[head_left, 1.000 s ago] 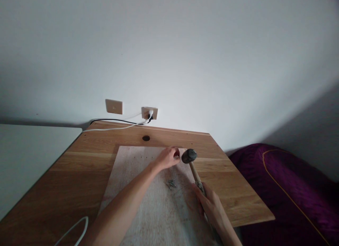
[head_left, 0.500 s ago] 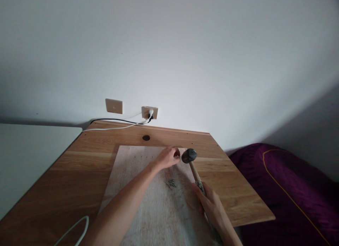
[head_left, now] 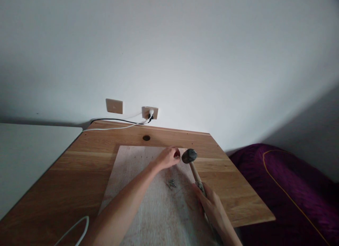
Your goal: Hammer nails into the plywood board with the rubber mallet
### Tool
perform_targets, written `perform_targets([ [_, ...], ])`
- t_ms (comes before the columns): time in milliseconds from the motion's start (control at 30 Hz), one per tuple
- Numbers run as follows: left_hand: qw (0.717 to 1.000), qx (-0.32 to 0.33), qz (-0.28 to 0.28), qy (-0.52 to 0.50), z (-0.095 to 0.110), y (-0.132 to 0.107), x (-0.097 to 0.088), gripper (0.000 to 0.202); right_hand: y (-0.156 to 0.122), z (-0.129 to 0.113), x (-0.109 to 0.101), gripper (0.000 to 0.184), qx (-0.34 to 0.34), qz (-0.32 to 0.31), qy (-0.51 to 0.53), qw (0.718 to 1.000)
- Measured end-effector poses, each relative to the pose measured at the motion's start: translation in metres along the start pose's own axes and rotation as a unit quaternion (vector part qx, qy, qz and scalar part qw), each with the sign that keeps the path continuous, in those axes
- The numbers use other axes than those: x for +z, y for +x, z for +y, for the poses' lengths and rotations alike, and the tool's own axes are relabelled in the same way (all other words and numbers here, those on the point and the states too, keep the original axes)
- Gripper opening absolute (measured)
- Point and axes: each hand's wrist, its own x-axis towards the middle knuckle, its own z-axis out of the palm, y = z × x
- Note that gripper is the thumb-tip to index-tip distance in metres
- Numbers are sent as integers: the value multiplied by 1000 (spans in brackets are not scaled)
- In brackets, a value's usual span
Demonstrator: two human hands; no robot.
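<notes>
right hand (head_left: 210, 202) is wrapped round the mallet (head_left: 190, 156), probably to hold its head near the left hand (head_left: 166, 158), fingers curled, can't tell on what; loose nail-like bits (head_left: 171, 183) lie on the board (head_left: 152, 217), presumably for easy reach.

"What is the count showing?"
"One left hand (head_left: 167, 158), one right hand (head_left: 210, 203) and one mallet (head_left: 195, 172) are showing; one board (head_left: 159, 210) is lying on one desk (head_left: 238, 195)."
"And metal fasteners (head_left: 171, 183)?"
"Several are overlapping in one pile, hiding their exact number."
"And wall plates (head_left: 114, 106)?"
"Two are showing."
</notes>
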Motion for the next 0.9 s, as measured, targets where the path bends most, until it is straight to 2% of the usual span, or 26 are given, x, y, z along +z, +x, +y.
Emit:
perform_targets([
  [467, 1000, -7, -4, -2, 0, 0, 0, 11, 1, 2, 1, 54, -1, 2, 13, 1000],
  [667, 1000, -9, 0, 0, 1, -1, -1, 12, 10, 8, -3, 54, -11, -1, 33, 999],
  [900, 999, -29, -9, 14, 5, -1, -3, 21, 19, -11, 4, 55, 0, -6, 90, 996],
])
